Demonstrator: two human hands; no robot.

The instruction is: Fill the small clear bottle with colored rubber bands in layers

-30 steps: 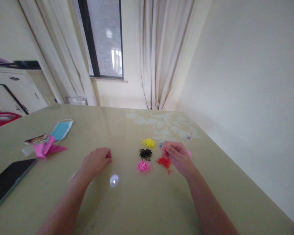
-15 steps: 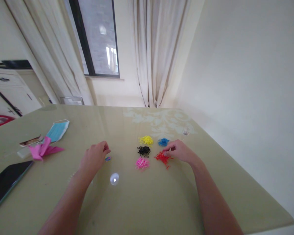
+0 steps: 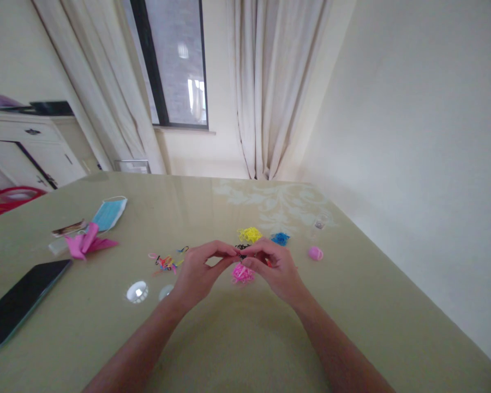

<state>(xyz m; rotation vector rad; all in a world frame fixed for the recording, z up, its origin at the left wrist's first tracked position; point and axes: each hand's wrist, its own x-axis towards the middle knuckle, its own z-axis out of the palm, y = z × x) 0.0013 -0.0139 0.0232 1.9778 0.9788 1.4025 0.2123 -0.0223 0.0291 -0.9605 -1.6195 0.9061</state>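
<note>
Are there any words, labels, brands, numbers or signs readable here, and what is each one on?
None can be read.
Brown-and-white strip beside the blue face mask: any print is too blurred to read.
Small clear item with a dark patch, far right: any marking is too small to read.
Black phone or tablet: no text shows.

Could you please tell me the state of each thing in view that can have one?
Left bare hand: pinched.
Right bare hand: pinched; anything held is unclear.
Yellow stringy pile: loosely heaped.
Blue stringy pile: loosely heaped.
Bright pink stringy pile: heaped, partly hidden.
Small multicoloured bands: loosely scattered.
Black rectangular device: lying flat, screen dark.
Blue face mask: lying flat.
Cream fabric curtains: drawn aside.
</note>
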